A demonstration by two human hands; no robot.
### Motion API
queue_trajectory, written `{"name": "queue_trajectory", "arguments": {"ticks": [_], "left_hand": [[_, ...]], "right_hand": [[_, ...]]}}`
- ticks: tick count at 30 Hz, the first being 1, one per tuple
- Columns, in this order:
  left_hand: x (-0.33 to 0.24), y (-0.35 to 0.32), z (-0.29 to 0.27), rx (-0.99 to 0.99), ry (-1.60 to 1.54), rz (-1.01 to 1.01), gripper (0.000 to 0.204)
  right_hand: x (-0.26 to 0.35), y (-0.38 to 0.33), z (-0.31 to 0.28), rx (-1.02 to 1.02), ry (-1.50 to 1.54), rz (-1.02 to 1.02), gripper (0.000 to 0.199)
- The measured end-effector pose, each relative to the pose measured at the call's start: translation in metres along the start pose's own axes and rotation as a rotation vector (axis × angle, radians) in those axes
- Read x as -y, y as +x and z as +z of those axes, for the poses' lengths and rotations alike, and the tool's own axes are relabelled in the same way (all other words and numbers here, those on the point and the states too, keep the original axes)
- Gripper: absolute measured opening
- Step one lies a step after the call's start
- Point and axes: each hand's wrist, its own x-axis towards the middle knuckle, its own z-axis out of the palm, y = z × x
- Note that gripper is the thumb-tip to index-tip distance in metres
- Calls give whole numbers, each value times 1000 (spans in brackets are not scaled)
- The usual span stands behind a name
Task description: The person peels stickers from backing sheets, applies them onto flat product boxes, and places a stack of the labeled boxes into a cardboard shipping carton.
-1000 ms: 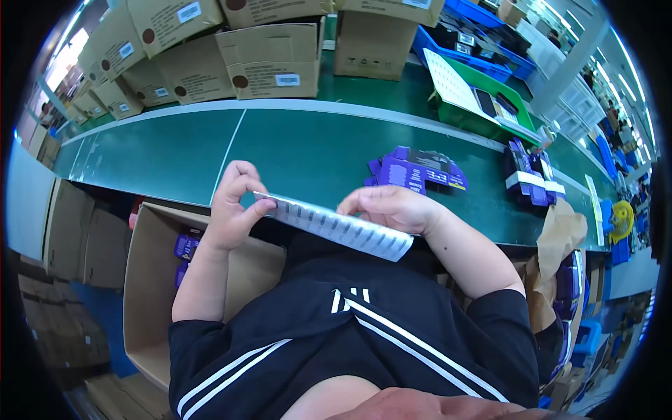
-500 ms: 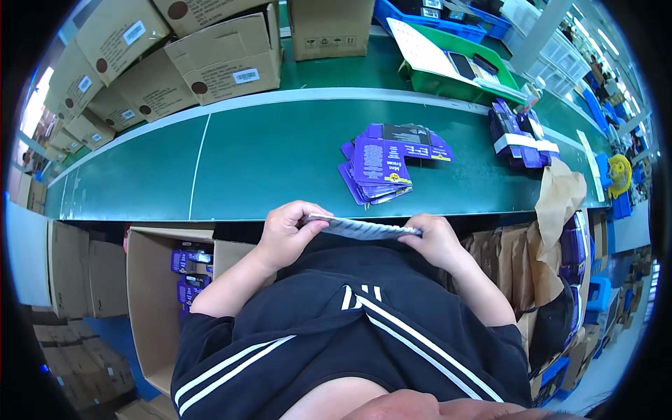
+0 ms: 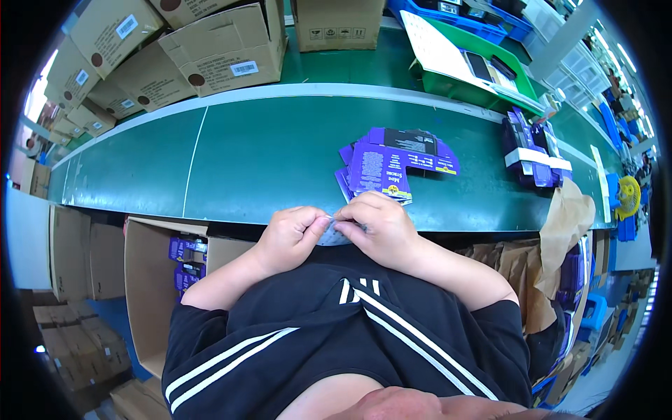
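My left hand (image 3: 290, 236) and my right hand (image 3: 379, 227) meet just in front of the bench's near edge, close to my body. Both pinch a thin pale sheet (image 3: 332, 236) marked with small dark spots, which looks like a sticker sheet. Only a small part shows below the fingers, and the hands hide the rest. Just beyond my right hand lies a loose stack of flat purple cartons (image 3: 381, 164) with black and yellow printing, unfolded and fanned out on the green bench.
A banded bundle of purple cartons (image 3: 537, 159) lies at the right of the green bench (image 3: 273, 154). Behind it is a green tray (image 3: 444, 77) with papers and a phone. Brown boxes (image 3: 224, 56) line the far left. An open carton (image 3: 154, 294) stands at my left, brown paper (image 3: 560, 224) at my right.
My right hand has moved left from the sheet's far end to beside my left hand. The sheet, held stretched between both hands before, is now mostly hidden by the fingers.
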Motion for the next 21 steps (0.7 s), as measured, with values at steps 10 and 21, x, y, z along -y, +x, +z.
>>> {"name": "queue_trajectory", "arguments": {"ticks": [10,21], "left_hand": [[11,11,-5,44,19,-151,15],[50,97,-40,311,-65,-119,24]], "right_hand": [[-10,13,0,47,-79,-296,18],[-74,-32,-114,-702,434,468,46]]}}
